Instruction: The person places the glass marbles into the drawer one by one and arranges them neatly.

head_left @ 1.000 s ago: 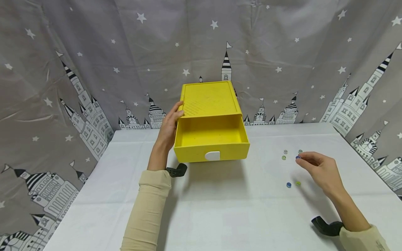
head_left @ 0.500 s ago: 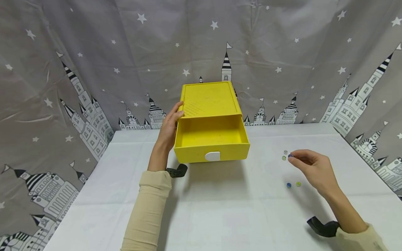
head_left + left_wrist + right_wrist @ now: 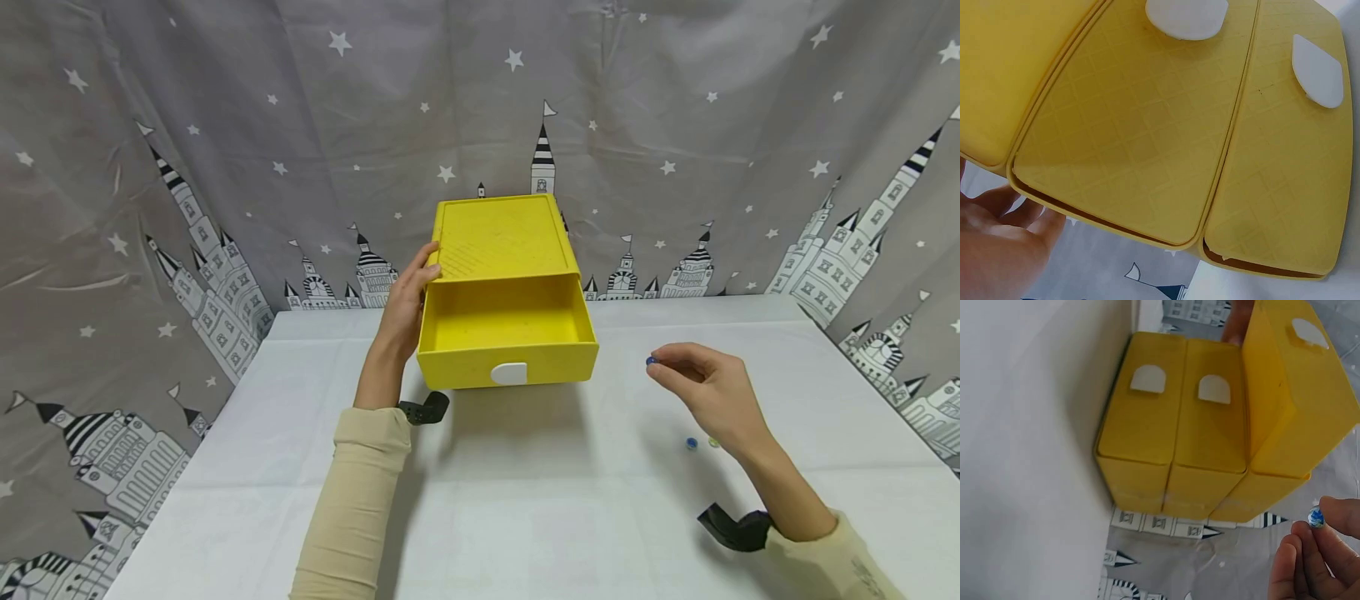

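A yellow chest of small drawers (image 3: 502,237) stands at the middle of the table, its top drawer (image 3: 508,367) pulled out, with no object visible inside. My left hand (image 3: 403,308) rests against the chest's left side, fingers at the upper edge; the left wrist view shows the hand (image 3: 1004,244) beside the casing. My right hand (image 3: 708,392) pinches a small blue marble (image 3: 651,361) between thumb and fingertips, right of the drawer and above the table. Blue and white swirls show on that marble (image 3: 1316,517) in the right wrist view.
Another blue marble (image 3: 692,444) and a yellow-green marble (image 3: 714,442) lie on the white tablecloth (image 3: 525,517) below my right hand. Two closed drawers with white tabs (image 3: 1215,389) sit under the open one. A grey castle-print curtain (image 3: 360,125) hangs behind.
My right hand has moved left toward the drawer, carrying the blue marble off the spot by the other marbles, several of which it now hides. The left hand and chest stay put.
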`<state>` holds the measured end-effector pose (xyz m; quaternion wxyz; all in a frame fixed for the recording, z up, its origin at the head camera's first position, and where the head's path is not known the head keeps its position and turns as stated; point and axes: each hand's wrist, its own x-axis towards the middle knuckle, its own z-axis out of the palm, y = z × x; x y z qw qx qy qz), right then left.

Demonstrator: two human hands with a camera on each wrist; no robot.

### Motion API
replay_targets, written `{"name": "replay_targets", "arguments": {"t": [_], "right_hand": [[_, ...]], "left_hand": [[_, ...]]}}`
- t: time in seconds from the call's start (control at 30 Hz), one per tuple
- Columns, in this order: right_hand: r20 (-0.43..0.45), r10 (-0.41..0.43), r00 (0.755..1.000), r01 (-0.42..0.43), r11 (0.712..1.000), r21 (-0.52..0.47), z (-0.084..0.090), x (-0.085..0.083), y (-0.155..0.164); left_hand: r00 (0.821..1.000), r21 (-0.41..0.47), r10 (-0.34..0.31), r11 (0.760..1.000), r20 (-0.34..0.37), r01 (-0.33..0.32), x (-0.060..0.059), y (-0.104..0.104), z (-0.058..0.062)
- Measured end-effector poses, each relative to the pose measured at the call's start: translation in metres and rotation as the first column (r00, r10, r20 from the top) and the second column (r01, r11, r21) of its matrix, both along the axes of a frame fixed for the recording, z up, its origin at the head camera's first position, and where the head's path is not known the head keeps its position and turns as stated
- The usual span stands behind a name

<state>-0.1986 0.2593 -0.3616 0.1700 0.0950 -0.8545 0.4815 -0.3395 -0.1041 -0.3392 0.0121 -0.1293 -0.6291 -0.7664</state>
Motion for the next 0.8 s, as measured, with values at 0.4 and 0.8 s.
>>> {"name": "replay_targets", "arguments": {"t": [0.4,0.8], "right_hand": [[-0.055,0.042,0.998,-0.044,0.999,-0.027,0.020,-0.012,-0.029],[-0.163,0.085,0.983,-0.094,0.995,-0.045,0.039,-0.022,-0.055]], "left_hand": [[1.000,0.010,0.010,1.000,0.004,-0.010,-0.002,-0.002,0.001],[1.000,0.015,-0.005,1.000,-0.016,0.005,-0.001,0.001,0.001]]}}
